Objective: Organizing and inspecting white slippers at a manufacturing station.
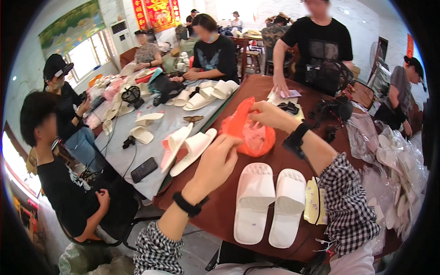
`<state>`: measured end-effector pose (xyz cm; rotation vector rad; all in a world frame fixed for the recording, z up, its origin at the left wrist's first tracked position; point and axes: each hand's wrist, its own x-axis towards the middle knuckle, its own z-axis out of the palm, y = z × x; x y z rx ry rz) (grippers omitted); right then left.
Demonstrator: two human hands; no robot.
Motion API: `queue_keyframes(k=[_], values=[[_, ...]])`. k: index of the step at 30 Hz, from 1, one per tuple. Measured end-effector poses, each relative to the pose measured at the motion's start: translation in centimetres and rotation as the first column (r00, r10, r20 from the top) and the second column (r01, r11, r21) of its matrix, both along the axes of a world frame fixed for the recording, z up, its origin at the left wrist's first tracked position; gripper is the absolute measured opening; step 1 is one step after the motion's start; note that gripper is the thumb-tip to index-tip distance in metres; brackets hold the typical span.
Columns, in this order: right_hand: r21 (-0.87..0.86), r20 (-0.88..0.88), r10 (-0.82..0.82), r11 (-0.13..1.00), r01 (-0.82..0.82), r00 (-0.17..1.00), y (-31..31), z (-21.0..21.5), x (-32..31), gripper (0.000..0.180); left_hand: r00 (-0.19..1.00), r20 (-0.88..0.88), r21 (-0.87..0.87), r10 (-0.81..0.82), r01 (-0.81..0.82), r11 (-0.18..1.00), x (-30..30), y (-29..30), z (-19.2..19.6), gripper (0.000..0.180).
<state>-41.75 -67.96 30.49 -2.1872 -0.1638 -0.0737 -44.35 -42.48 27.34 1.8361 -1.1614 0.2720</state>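
A red plastic bag sits on the brown-covered table beyond a pair of white slippers, with pale contents showing through its side. My right hand pinches the bag's upper rim. At the bag's near left side, my left hand has its fingers bent and drawn together; whatever may be between the fingertips is hidden. Directly in front of me lie the left white slipper and the right white slipper, side by side with toes pointing away. A yellow patterned packet lies beside the right slipper.
More slippers and a dark phone lie on the grey table at left. Across the brown table, a standing person touches papers. Plastic-wrapped slippers pile up at right. Several people sit on the left.
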Motion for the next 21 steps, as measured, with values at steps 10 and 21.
queue_keyframes(k=[10,21], values=[[-0.482,0.367,-0.2,0.795,0.369,0.909,-4.8,-9.9,0.3,0.026,0.897,0.256,0.5,0.361,-0.442,0.745,8.8,-9.3,-5.0,0.021],[-0.304,0.375,-0.306,0.851,0.428,0.875,-5.6,-11.3,1.1,0.02,0.864,0.429,0.396,0.264,-0.443,0.804,9.7,-9.5,-7.4,0.011]])
